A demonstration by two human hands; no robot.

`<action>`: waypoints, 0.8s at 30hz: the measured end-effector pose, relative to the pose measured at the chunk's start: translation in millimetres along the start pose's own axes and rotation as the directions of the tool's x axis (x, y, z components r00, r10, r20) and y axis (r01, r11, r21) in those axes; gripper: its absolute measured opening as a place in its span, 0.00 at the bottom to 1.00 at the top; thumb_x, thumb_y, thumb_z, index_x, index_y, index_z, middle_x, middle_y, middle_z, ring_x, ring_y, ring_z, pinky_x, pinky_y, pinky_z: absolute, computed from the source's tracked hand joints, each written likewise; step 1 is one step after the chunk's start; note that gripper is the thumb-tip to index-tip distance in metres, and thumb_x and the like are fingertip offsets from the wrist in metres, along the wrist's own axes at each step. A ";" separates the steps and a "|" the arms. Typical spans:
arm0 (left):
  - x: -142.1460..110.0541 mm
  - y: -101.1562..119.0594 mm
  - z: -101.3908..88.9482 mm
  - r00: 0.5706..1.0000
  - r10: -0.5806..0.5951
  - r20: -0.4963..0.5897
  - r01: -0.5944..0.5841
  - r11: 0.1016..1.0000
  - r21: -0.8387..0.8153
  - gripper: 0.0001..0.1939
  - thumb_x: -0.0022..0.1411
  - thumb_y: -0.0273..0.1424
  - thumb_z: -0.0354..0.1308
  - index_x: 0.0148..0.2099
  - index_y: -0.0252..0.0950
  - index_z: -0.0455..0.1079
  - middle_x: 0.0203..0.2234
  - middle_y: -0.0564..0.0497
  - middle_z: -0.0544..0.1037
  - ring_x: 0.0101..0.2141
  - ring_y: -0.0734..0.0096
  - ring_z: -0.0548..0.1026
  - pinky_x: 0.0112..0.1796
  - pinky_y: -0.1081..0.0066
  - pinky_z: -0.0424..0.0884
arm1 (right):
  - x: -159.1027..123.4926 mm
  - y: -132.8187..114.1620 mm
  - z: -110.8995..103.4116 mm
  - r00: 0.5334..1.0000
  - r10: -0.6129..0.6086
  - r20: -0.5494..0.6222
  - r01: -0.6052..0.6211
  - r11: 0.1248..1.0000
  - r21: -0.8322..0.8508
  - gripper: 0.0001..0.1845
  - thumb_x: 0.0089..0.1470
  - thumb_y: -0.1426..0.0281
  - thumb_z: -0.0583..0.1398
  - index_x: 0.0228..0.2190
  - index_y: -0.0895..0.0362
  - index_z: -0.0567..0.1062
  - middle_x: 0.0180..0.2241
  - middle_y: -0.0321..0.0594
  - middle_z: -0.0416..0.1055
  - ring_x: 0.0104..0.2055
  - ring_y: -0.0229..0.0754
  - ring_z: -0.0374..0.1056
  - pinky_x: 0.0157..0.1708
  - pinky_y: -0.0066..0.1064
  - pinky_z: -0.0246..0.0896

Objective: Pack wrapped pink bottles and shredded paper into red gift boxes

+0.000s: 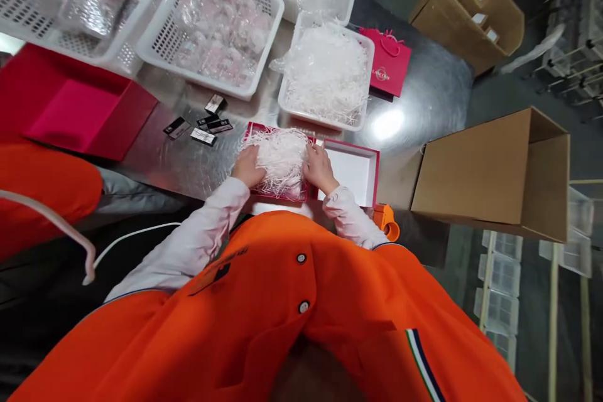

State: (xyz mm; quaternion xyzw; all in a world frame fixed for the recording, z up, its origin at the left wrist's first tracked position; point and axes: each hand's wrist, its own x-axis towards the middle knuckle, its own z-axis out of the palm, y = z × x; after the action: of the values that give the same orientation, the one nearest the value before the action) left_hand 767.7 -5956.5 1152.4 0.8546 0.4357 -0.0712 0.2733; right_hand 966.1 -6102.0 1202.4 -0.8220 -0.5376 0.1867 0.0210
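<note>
White shredded paper (279, 157) is heaped in a red box (292, 197) at the near edge of the metal table, rising above its walls. My left hand (248, 166) holds the left side of the heap, with its fingertips partly sunk in the strands. On the opposite side, my right hand (319, 168) curls its fingers against the paper. To the right of the box lies a red-edged lid or tray (353, 171) with a white inside, partly behind my right wrist. What lies under the paper is hidden.
A white basket of shredded paper (330, 69) stands behind the box. Another basket (207, 91) holds wrapped pink items. Several small black-and-white boxes (203, 136) lie left. A red bag (391, 66), large red box (89, 107), orange tape dispenser (386, 221) and carton (471, 169) surround the workspace.
</note>
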 end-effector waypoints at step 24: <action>7.2 7.9 50.8 0.992 0.022 -0.126 -0.023 1.000 -0.008 0.42 0.70 0.36 0.52 0.79 0.19 0.55 0.76 0.24 0.53 0.77 0.34 0.49 0.74 0.37 0.45 | 46.8 -44.4 70.6 0.978 0.204 -0.054 -0.178 0.935 0.305 0.32 0.71 0.74 0.48 0.73 0.67 0.62 0.74 0.57 0.58 0.77 0.59 0.51 0.75 0.54 0.52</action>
State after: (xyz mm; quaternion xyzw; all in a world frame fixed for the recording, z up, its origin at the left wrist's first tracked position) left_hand 784.2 -5982.0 1110.4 0.8609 0.4428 -0.0119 0.2501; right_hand 920.5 -6053.3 1133.9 -0.8648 -0.4194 0.2320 0.1495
